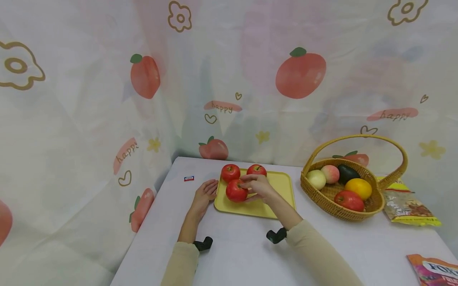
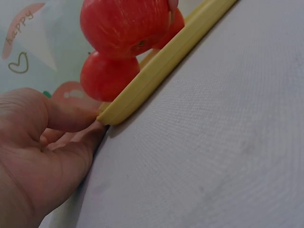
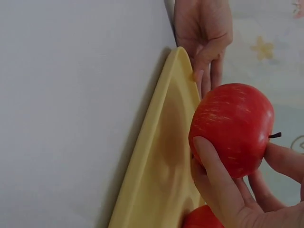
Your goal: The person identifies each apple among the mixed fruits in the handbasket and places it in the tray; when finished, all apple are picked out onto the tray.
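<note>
In the head view, my right hand (image 1: 260,186) grips a red apple (image 1: 236,191). The right wrist view shows this apple (image 3: 232,129) between the thumb and fingers, its dark stem facing right and its body above the tray. At the left edge of the yellow tray (image 1: 279,194) is my left hand (image 1: 204,196). Its thumb and fingers meet the tray's rim (image 2: 142,90) at a corner in the left wrist view. Two more red apples sit at the tray's far side, one at the back left (image 1: 230,172) and one at the back middle (image 1: 257,170).
Right of the tray stands a wicker basket (image 1: 322,200) with a tall handle, holding several fruits. A snack bag (image 1: 409,206) lies beside it, and another colourful packet (image 1: 436,271) at the near right. A small label (image 1: 189,178) lies left of the tray. Printed curtains (image 1: 250,131) border the table.
</note>
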Available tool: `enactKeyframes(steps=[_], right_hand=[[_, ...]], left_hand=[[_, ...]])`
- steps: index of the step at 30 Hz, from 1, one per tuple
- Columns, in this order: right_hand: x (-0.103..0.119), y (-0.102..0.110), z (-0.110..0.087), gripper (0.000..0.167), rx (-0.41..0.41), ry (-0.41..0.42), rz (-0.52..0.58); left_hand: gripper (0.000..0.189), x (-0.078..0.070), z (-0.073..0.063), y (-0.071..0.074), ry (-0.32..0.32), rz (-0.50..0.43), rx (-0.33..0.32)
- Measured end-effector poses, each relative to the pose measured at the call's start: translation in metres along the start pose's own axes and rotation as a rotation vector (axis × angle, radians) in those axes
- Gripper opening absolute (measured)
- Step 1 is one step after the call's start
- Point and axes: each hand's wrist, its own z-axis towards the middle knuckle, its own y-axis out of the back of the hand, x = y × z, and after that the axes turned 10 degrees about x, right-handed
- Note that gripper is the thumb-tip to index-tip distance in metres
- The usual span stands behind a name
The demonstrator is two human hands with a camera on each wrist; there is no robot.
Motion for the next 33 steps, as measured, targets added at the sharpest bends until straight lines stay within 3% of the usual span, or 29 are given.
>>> enactKeyframes(steps=[15, 33], right_hand=[[-0.010, -0.019, 0.012, 0.036, -0.053, -0.020, 0.031], [-0.012, -0.030, 0.018, 0.039, -0.074, -0.021, 0.023]], left_hand=[[0.066, -0.001, -0.001, 0.000, 0.021, -0.005, -0.005], [0.066, -0.007, -0.003, -0.003, 0.036, 0.007, -0.013]])
